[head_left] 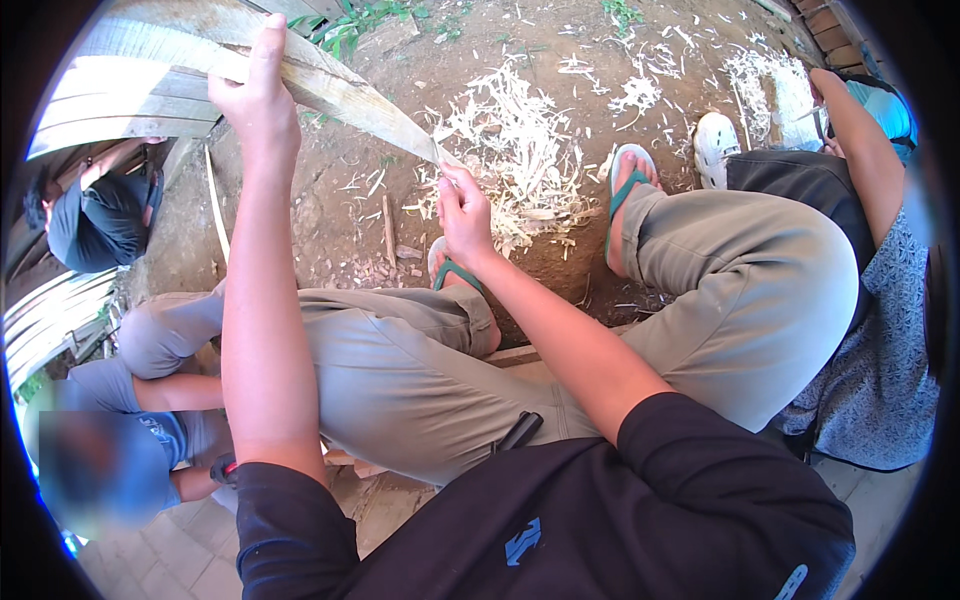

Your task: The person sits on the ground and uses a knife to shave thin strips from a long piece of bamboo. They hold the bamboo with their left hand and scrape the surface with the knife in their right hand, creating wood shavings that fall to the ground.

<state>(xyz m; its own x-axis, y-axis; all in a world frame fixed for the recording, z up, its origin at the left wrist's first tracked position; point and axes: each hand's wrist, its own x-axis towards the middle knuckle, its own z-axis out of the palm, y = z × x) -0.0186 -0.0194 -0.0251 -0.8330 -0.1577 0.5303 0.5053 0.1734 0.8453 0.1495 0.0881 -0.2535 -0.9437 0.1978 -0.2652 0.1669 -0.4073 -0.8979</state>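
Observation:
A long, pale wooden strip (pixel 372 112) slants from the upper left down to a narrow end near the middle of the view. My left hand (pixel 262 100) grips its broad part, thumb up against the wood and fingers curled behind it. At the narrow end, my right hand (pixel 464 212) is closed on the tip, its fingers partly hidden. I cannot make out any tool in it. Beneath and beyond the strip, a heap of curly wood shavings (pixel 515 140) lies on the brown dirt. My feet, in green-strapped sandals (pixel 622 195), rest on either side of the heap's near edge.
People sit close on my right, one in a patterned garment (pixel 865 370), and on my left, one in blue (pixel 165 435). Another person in dark clothing (pixel 105 225) crouches farther left, near stacked boards (pixel 130 110). More shavings (pixel 770 95) lie at the upper right.

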